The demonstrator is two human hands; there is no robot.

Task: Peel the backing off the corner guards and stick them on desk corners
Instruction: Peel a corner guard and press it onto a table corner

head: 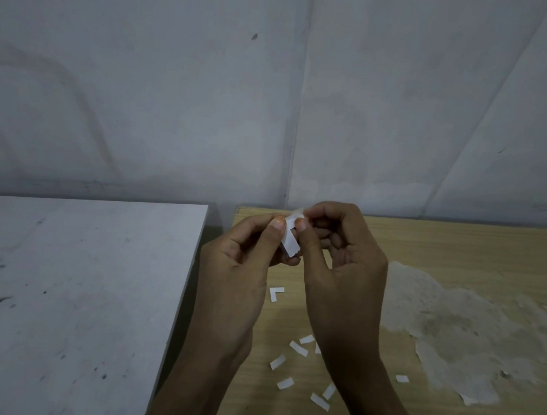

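Left hand (241, 260): we see it pinch the corner guard (290, 240).
Right hand (337, 256): pinches its top edge, perhaps the backing (297, 213).
Corner guard: held between both hands above the table (460, 250).
Table: small white strips (298, 348) lie scattered under our wrists.

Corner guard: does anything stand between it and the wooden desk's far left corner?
Nothing visible does. The left hand and right hand pinch the corner guard just beside the bare desk corner; peeled strips lie nearer.
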